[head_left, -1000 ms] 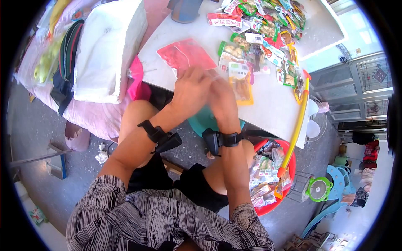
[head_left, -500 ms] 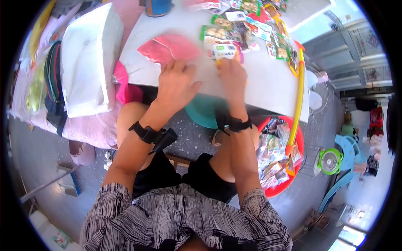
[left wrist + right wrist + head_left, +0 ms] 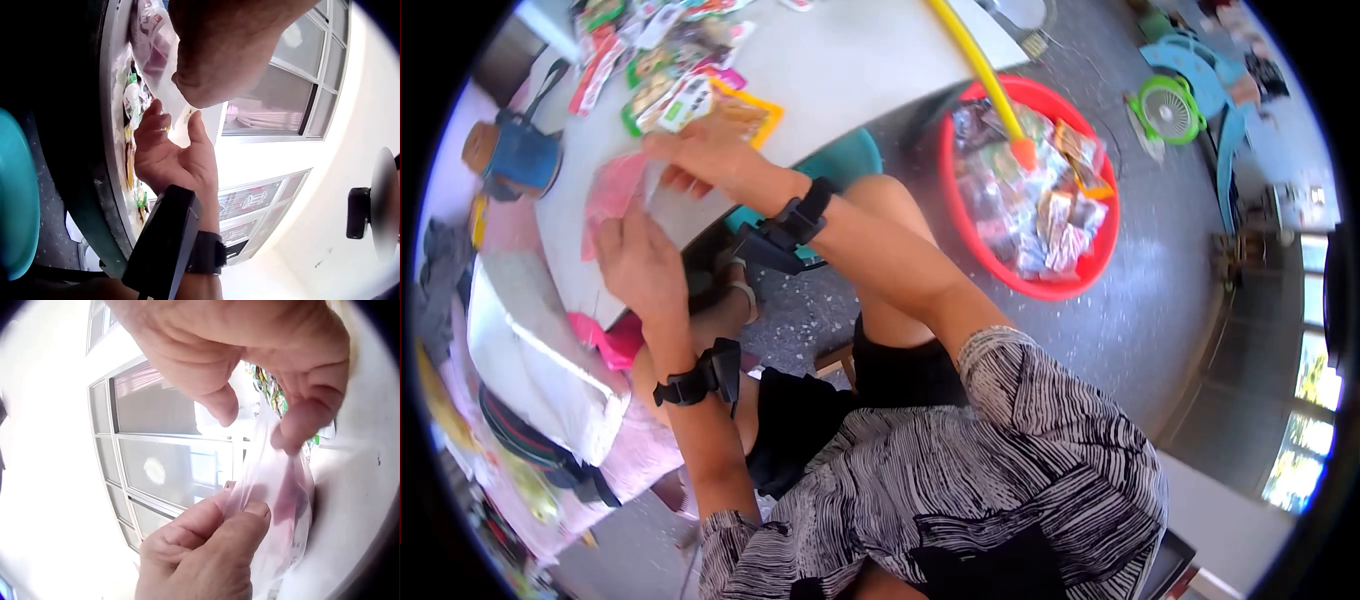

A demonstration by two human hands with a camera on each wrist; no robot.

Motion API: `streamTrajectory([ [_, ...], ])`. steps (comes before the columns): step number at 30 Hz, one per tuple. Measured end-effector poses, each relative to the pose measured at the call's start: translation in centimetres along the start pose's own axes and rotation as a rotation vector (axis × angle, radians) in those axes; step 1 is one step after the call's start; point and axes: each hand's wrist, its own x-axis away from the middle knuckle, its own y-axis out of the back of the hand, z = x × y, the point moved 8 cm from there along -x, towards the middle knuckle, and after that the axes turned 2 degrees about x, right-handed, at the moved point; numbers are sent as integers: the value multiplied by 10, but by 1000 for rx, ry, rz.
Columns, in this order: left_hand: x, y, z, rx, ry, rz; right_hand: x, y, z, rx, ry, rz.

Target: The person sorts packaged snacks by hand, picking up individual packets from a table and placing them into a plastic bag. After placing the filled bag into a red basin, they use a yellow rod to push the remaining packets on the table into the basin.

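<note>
While my left hand (image 3: pixel 640 262) pinches the bag (image 3: pixel 289 515), my right hand (image 3: pixel 712 155) gapes at its one o'clock. Best I pinch steadily.

Grey floor (image 3: pixel 1170 215) spreads past the right corner of the table (image 3: pixel 840 60), a sunlit window (image 3: pixel 1288 480) beyond. White wall (image 3: pixel 47 456) adjoins framed panes (image 3: pixel 178 462), possibly a door's, in glaring light.

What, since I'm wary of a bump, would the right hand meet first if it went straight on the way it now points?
Most likely the pink bag that the left hand pinches: it lies just ahead of the right hand, though depth, and whether they touch, is unclear.
</note>
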Motion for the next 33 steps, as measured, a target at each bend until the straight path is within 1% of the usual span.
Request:
streamTrajectory([
  [2,-3,5,-2,2,15,-8,24,-16,-7,-52,-209,127],
  [3,-3,5,-2,35,53,28,31,-24,-9,-81,-202,137],
  [5,1,0,1,-1,2,50,33,-42,-12,-127,-184,161],
  [6,1,-3,1,-18,-22,58,18,-44,-9,11,68,143],
  [7,0,-1,-2,47,-14,48,3,-48,-15,153,319,123],
  [8,-2,2,-4,112,-5,39,8,-53,-3,567,527,151],
  [9,-4,6,-8,175,5,30,16,-57,8,952,767,101],
  [12,-9,55,-30,376,-176,-325,19,-53,28,1338,924,-92],
  [13,-7,62,-30,340,-172,-334,30,-47,41,1308,1033,-121],
  [15,-5,61,-17,380,-132,-361,64,-29,70,1240,1247,-166],
  [16,-5,59,-14,393,-110,-372,72,0,87,603,806,-59],
  [17,-5,57,-13,415,-91,-353,94,15,84,-16,343,39],
  [19,-6,52,-13,424,-91,-338,150,36,107,-170,331,130],
  [20,-6,50,-13,427,-92,-328,186,48,120,-217,410,185],
  [21,-6,46,-15,437,-90,-309,216,62,125,-212,395,123],
  [22,-6,42,-17,446,-89,-291,244,79,129,-109,402,-28],
  [24,-6,34,-20,452,-90,-248,303,112,134,102,359,-330],
  [25,-5,31,-22,448,-91,-225,327,130,128,26,194,-437],
  [28,-4,20,-29,446,-112,-173,391,183,102,51,388,-593],
  [29,-4,17,-32,445,-122,-159,402,207,78,-105,363,-607],
  [32,-2,7,-35,414,-146,-111,424,261,30,-257,246,-793],
  [33,-1,4,-35,407,-144,-101,425,278,14,-256,267,-798],
])
